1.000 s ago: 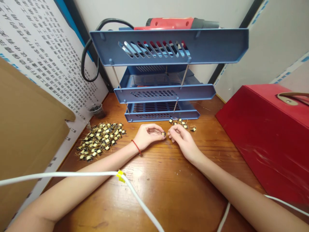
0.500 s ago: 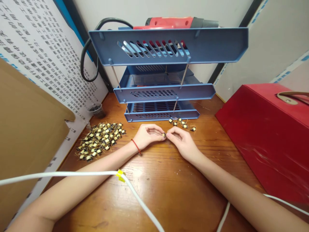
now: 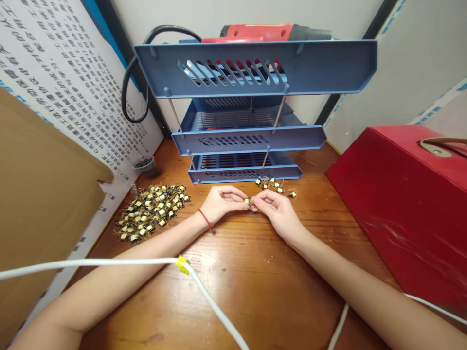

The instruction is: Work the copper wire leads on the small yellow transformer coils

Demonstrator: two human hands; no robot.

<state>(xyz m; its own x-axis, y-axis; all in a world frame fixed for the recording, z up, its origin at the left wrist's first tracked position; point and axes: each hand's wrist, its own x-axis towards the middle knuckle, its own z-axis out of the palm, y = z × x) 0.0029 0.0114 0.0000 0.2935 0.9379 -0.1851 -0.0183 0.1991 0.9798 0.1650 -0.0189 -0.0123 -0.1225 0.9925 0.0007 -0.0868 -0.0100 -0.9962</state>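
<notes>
Between the thumb and fingers of my left hand (image 3: 222,203) is a small transformer (image 3: 247,201) with a yellow-wrapped middle and black ends. My right hand (image 3: 275,210) is closed in a pinch at its right end; whether the fingertips grip the body or a thin wire lead is too small to tell. Both hands are just above the wooden table, fingertips nearly meeting. Left of my left hand lies a heap of like transformers (image 3: 151,211) with copper-coloured wires. Beyond my right hand is a smaller group of transformers (image 3: 272,185), one lying slightly apart.
A blue three-tier tray rack (image 3: 251,141) stands behind the hands, a red power tool (image 3: 255,34) on top. At the back left is a clear cup (image 3: 148,167) of dark bits. A red case (image 3: 397,209) stands right. A white cable (image 3: 215,304) crosses the foreground.
The small transformer has turned a little in the fingers, showing more of its yellow side. My right fingertips have shifted slightly on its right end. The heaps look the same.
</notes>
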